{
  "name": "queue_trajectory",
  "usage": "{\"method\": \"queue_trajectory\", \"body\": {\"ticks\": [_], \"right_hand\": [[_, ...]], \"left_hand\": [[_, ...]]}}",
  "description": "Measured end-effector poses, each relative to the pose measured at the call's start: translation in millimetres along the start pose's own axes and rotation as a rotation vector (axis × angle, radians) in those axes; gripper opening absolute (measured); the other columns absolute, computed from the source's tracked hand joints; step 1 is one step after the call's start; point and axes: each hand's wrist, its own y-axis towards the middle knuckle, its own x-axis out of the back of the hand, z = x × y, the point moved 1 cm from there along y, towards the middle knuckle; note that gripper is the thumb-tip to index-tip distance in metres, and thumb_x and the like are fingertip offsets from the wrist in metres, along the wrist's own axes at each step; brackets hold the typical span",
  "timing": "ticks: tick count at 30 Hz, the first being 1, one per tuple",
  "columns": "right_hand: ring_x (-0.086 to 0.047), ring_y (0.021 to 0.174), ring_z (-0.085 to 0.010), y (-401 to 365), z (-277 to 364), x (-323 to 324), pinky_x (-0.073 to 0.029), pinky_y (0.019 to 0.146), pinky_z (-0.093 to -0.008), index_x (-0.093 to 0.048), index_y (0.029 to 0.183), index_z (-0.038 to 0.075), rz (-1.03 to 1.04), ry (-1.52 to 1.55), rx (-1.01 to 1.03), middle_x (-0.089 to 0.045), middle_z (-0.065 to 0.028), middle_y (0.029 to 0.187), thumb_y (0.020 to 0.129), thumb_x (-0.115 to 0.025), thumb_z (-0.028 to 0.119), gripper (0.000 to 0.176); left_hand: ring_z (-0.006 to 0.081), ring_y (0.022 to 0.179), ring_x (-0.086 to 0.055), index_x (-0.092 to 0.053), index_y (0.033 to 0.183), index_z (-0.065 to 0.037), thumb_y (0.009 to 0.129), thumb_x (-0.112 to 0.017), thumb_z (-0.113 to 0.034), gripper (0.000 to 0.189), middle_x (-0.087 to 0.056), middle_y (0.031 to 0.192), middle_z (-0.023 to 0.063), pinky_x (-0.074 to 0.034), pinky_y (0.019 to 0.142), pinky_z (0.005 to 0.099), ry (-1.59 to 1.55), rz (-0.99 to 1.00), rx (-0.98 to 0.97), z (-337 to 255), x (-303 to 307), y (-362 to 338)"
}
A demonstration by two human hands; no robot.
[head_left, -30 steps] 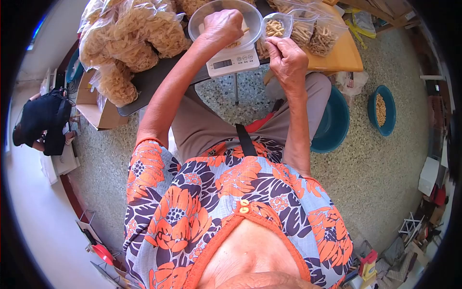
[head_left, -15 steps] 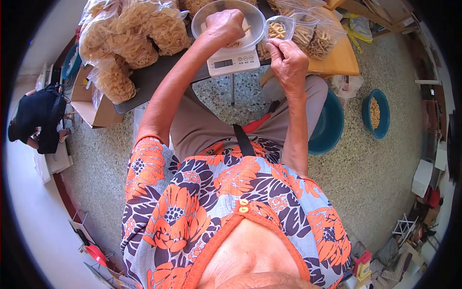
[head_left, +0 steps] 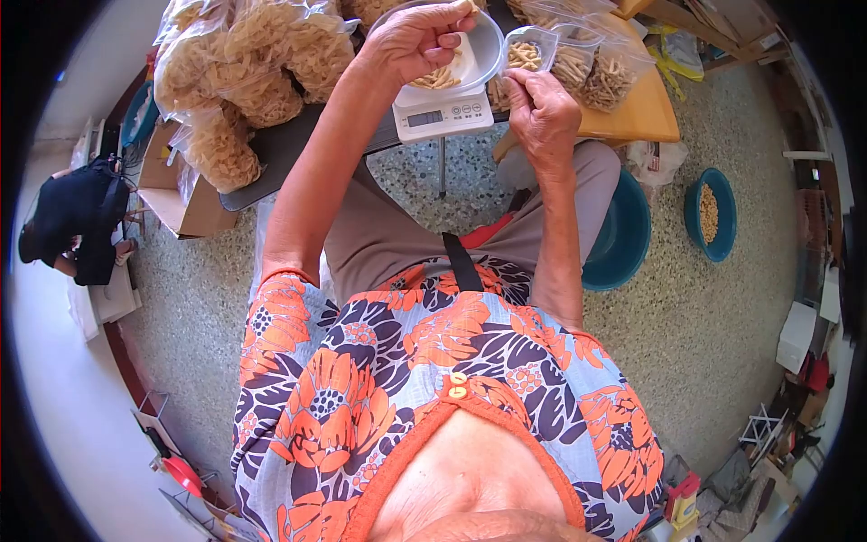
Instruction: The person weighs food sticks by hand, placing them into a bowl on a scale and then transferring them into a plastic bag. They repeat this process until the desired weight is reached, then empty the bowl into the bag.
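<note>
Where heaped clear bags of pale crinkled crackers (head_left: 239, 68) run off the top edge, their contents blur. The left hand (head_left: 411, 38) hovers over the clear plastic bowl (head_left: 488, 54) on the white digital scale (head_left: 442, 116), fingertips bunched together; whether they pinch anything is unclear, and the display's digits are unreadable. Rightward, the right hand (head_left: 542, 108) clamps the small clear pouch of brown sticks (head_left: 522, 52) beside the bowl.

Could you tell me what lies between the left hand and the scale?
In the head view, a clear bowl with a few snack sticks sits on the scale, beneath the left hand.
</note>
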Motion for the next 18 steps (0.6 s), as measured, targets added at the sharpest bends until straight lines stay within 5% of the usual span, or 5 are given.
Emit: {"method": "queue_trajectory", "body": {"ticks": [3,9,11,13,18], "right_hand": [[-0.073,0.081,-0.0324,-0.1,0.8,0.9,-0.059,0.072,-0.0388,-0.077,0.097,0.005,-0.010,0.000,0.013,-0.075,-0.0131,0.091,0.088,-0.078,0.012,0.011],[-0.073,0.080,-0.0341,0.2,-1.1,2.8,-0.059,0.070,-0.0403,-0.076,0.096,0.005,-0.007,0.023,0.016,-0.074,-0.0145,0.091,0.088,-0.077,0.012,0.010],[-0.073,0.080,-0.0345,0.2,-2.4,2.3,-0.058,0.070,-0.0407,-0.076,0.097,0.006,-0.009,0.016,0.023,-0.074,-0.0148,0.092,0.088,-0.076,0.012,0.010],[-0.073,0.080,-0.0344,-0.6,-3.4,1.8,-0.058,0.070,-0.0408,-0.076,0.097,0.006,-0.004,0.009,0.012,-0.074,-0.0149,0.092,0.088,-0.076,0.012,0.011],[-0.073,0.080,-0.0337,-1.4,-2.7,2.3,-0.059,0.070,-0.0402,-0.077,0.097,0.005,-0.001,0.027,0.017,-0.074,-0.0141,0.091,0.088,-0.076,0.011,0.011]], "left_hand": [[0.0063,0.052,-0.056,-0.071,0.097,-0.004,0.100,-0.071,-0.018,0.014,-0.068,0.077,0.0024,-0.039,0.040,0.0201,0.091,-0.123,0.013,6.4,-7.0,5.7],[0.0040,0.048,-0.047,-0.077,0.088,-0.001,0.092,-0.079,-0.031,0.030,-0.061,0.062,-0.0025,-0.033,0.043,0.0237,0.878,-0.189,-0.080,23.2,-34.1,12.8],[0.0092,0.053,-0.055,-0.078,0.083,0.001,0.083,-0.081,-0.028,0.029,-0.064,0.062,0.0015,-0.045,0.051,0.0299,1.216,-0.176,-0.336,31.2,-47.0,16.9],[0.0189,0.058,-0.066,-0.078,0.081,0.000,0.080,-0.080,-0.026,0.026,-0.070,0.066,0.0100,-0.053,0.059,0.0364,1.461,-0.245,-0.303,27.8,-57.5,17.4],[0.0329,0.074,-0.073,-0.079,0.084,-0.004,0.079,-0.081,-0.026,0.022,-0.073,0.077,0.0165,-0.057,0.071,0.0451,1.725,-0.393,-0.545,31.4,-60.3,20.0]]}}
